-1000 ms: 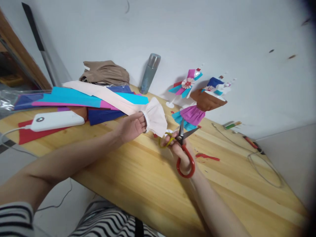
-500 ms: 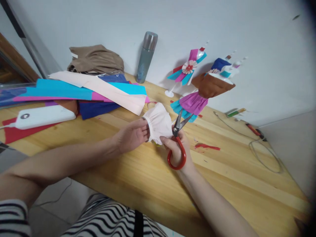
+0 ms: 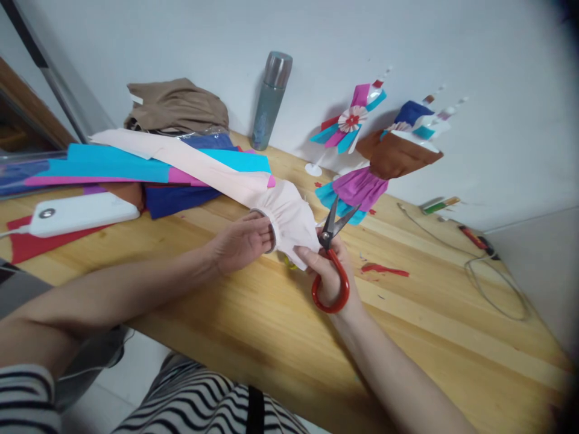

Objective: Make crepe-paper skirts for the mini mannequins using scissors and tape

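Note:
A pale pink piece of crepe paper (image 3: 292,214), gathered into a frilled skirt shape, is held between my two hands. My left hand (image 3: 242,241) is closed round its narrow end, with the fingertips inside a thin dark ring at that edge. The thumb and fingers of my right hand (image 3: 340,271) pinch the wide, loose edge. Also in my right hand is a pair of scissors (image 3: 325,239) with red handles, its blades apart and pointing away from me. Something small and yellow (image 3: 289,263) shows under the paper, too hidden to name.
Coloured crepe paper strips (image 3: 113,163) and a white power bank (image 3: 85,214) lie on the left. A thermos (image 3: 271,99) stands by the wall. Paper-dressed figures (image 3: 393,154) are at the back right. Red scraps (image 3: 385,269) and a cable (image 3: 473,274) lie on the right.
The paper has spread wider between my hands, and the dark ring at its narrow end shows more. My right hand with the scissors has shifted slightly right. The view has turned a little.

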Demonstrator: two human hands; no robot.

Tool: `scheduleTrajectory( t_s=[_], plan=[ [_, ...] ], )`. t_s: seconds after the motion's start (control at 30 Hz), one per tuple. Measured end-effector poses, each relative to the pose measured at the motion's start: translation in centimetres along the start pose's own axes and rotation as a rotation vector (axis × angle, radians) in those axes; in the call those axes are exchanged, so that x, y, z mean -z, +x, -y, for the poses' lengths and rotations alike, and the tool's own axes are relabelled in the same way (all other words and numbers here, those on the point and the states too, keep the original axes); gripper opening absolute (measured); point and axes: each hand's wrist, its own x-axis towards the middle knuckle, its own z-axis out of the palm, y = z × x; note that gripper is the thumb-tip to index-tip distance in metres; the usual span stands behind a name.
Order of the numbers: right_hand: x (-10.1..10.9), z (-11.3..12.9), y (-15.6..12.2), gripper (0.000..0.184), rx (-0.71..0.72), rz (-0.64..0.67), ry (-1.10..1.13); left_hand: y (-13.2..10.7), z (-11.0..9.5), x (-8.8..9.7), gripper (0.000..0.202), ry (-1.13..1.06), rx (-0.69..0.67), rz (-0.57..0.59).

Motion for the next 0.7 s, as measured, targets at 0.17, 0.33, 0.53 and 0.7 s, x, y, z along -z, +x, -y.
scheduleTrajectory(
  t_s=[0.17,0.33,0.53,0.7],
  plan=[
    [0.0,-0.3,-0.2,0.035,-0.016,0.047,0.045,-0.2,0.3,-0.3,0.023,0.059,-0.005,0.070],
    [0.0,-0.4,-0.4,0.033,0.004,0.076,0.077,-0.4,0.6,-0.6,0.034,0.129,0.041,0.154],
    [-0.2,0.3,-0.4,0.033,-0.033,0.009,0.095,0.3,-0.3,-0.1,0.005,0.044,-0.093,-0.020],
    [-0.4,-0.1,-0.4,0.035,-0.034,0.065,0.150,0.6,-1.2,0.0,0.009,0.046,-0.110,-0.109]
  ],
)
